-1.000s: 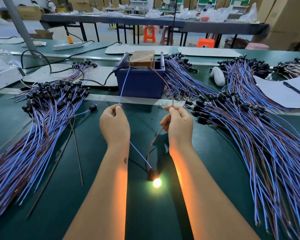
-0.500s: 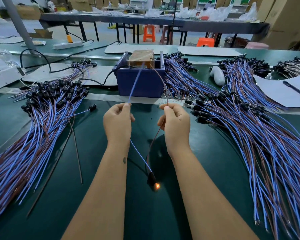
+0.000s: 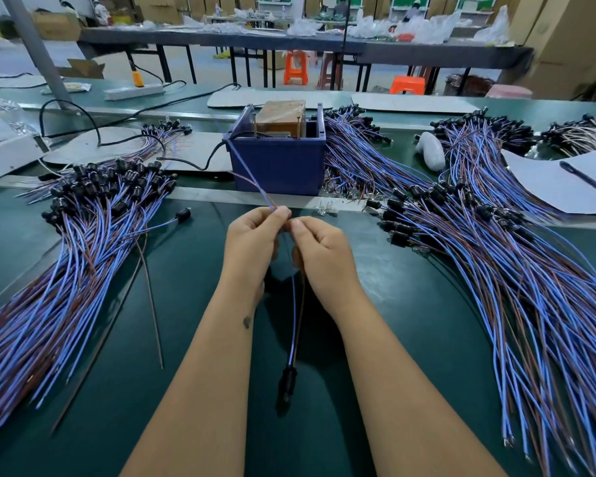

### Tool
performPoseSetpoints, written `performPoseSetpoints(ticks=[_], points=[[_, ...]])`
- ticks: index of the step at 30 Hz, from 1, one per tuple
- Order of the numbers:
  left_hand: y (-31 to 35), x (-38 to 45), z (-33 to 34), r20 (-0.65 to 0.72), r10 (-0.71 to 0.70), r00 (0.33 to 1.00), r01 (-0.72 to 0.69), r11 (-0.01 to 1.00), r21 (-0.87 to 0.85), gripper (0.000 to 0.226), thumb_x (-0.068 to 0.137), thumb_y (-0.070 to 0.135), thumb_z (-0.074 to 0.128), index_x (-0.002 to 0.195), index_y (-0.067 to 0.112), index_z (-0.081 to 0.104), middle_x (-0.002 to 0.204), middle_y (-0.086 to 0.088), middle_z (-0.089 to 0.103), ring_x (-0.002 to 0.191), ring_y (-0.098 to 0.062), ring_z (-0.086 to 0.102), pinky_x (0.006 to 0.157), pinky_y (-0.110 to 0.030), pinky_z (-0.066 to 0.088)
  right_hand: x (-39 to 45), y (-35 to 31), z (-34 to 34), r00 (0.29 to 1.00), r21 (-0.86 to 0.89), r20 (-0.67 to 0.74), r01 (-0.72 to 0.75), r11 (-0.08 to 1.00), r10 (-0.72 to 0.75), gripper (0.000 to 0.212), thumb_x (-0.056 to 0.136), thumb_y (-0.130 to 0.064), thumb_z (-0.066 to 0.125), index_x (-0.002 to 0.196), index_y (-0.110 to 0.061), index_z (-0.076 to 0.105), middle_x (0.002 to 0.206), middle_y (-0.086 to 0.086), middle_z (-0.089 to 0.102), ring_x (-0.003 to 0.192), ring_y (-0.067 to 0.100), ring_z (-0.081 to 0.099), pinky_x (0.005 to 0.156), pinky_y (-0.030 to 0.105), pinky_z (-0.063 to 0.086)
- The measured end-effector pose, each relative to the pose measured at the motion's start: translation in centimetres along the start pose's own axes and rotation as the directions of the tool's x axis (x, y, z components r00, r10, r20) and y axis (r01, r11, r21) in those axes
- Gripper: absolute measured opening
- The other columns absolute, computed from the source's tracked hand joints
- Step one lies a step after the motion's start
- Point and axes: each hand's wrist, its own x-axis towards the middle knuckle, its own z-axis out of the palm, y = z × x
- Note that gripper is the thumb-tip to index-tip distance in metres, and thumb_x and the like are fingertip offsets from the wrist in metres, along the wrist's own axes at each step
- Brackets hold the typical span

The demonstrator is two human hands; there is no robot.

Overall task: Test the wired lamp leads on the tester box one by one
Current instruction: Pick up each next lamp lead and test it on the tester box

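Along the left edge of the green bench (image 3: 83, 356), a large fan of blue and brown wired lamp leads with black holders (image 3: 66, 256) is laid out, unchanged from the earlier frames. One loose black-holdered lead (image 3: 183, 214) lies just apart from that fan, and a single bare brown wire (image 3: 150, 297) lies on the bench beside it.

At the centre, the left hand (image 3: 252, 246) is seen with fingers curled, pinching the blue and brown wires of the lead under test (image 3: 295, 315) at the fingertips. The right hand (image 3: 319, 256) is likewise curled and pinches the same wires just beside the left. The two hands, held apart a second ago with one wire each, are now brought together and touching. The wire ends (image 3: 252, 175), earlier raised separately to the tester, now run together up and left from the fingers, in front of the dark blue plastic tester box (image 3: 279, 163) at the far edge. The black lamp holder (image 3: 287, 387) hangs below the hands near the bench surface; its bulb, brightly lit a second ago, is now dark.

To the right, a second large spread of blue and brown leads (image 3: 496, 287) is recorded. A white sheet of paper (image 3: 544, 187) with a black pen (image 3: 585, 177) on it lies at the right edge.
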Motion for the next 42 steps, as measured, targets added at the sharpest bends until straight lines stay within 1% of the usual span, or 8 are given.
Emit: performPoseSetpoints(ticks=[4,8,15,22,26,29,33,42], points=[[0.3,0.6,-0.7,0.0,-0.084,0.996,0.08,0.95,-0.301,0.021,0.099,0.015,0.053,0.08,0.012,0.061,0.053,0.004,0.048,0.049,-0.009,0.043,0.048,-0.02,0.036,0.3,0.2,-0.4,0.995,0.051,0.053,-0.083,0.995,0.081,0.026,0.096,-0.005,0.049,0.102,-0.021,0.068,0.067,0.004,0.054,0.062,0.014,0.047,0.061,0.028,0.04],[0.3,0.7,-0.7,-0.013,-0.083,0.996,0.071,0.918,-0.391,0.023,0.101,0.015,0.052,0.078,0.013,0.056,0.055,0.005,0.054,0.048,-0.008,0.048,0.047,-0.019,0.042,0.2,-0.3,-0.4,0.979,0.118,0.2,-0.055,0.991,0.031,0.043,0.083,0.0,0.073,0.111,-0.032,0.065,0.079,0.01,0.062,0.07,0.016,0.051,0.069,0.028,0.047],[-0.7,0.0,0.2,0.077,0.154,0.985,-0.166,0.969,0.184,0.016,0.092,0.013,0.067,0.079,0.022,0.067,0.068,0.006,0.066,0.062,-0.006,0.055,0.06,-0.019,0.045,1.0,-0.5,-2.6,0.985,0.568,-0.113,-0.046,0.822,0.133,0.02,0.103,-0.01,0.045,0.098,-0.01,0.064,0.066,0.003,0.065,0.052,0.01,0.061,0.059,0.02,0.052],[-1.6,-2.4,3.0,0.358,0.336,0.871,-0.424,0.883,0.202,0.024,0.081,-0.003,0.073,0.071,0.018,0.066,0.064,0.011,0.061,0.06,-0.002,0.051,0.061,-0.018,0.043,2.2,0.8,-5.6,0.901,0.456,-0.375,-0.025,0.89,0.217,0.028,0.104,-0.017,0.045,0.08,-0.013,0.059,0.047,-0.009,0.05,0.042,0.004,0.043,0.047,0.017,0.038],[-2.2,-3.8,4.1,0.56,0.337,0.757,-0.586,0.73,0.351,0.016,0.073,0.004,0.069,0.073,0.019,0.064,0.07,0.007,0.065,0.065,-0.009,0.058,0.067,-0.026,0.048,2.4,1.1,-6.8,0.868,0.391,-0.389,-0.148,0.908,0.309,0.033,0.104,-0.011,0.04,0.072,-0.014,0.047,0.058,0.0,0.048,0.037,0.003,0.045,0.044,0.018,0.04],[-2.3,-4.2,4.4,0.672,0.193,0.715,-0.582,0.698,0.418,0.02,0.072,-0.002,0.062,0.078,0.016,0.062,0.074,0.006,0.065,0.066,-0.008,0.057,0.068,-0.03,0.051,2.1,1.5,-7.2,0.887,0.215,-0.35,-0.236,0.948,0.3,0.03,0.104,-0.011,0.037,0.076,-0.015,0.047,0.058,0.001,0.04,0.04,0.006,0.038,0.047,0.024,0.033],[-2.0,-4.0,4.1,0.65,0.153,0.744,-0.534,0.721,0.441,0.029,0.072,-0.008,0.055,0.083,0.017,0.067,0.079,0.009,0.07,0.073,-0.005,0.062,0.074,-0.023,0.051,1.8,1.5,-8.3,0.933,-0.279,-0.295,-0.292,0.915,0.208,0.024,0.102,-0.031,0.041,0.089,-0.017,0.057,0.078,-0.003,0.055,0.078,0.022,0.051,0.074,0.034,0.037],[-2.0,-4.0,4.1,0.556,0.034,0.831,-0.347,0.813,0.468,0.03,0.087,0.0,0.055,0.081,0.027,0.068,0.079,0.009,0.072,0.076,-0.002,0.067,0.07,-0.009,0.046,2.3,-0.6,-15.8,0.973,-0.881,-0.23,-0.21,0.425,0.004,0.039,0.105,-0.038,0.03,0.074,-0.019,0.044,0.072,0.002,0.05,0.069,0.026,0.048,0.056,0.033,0.028]])
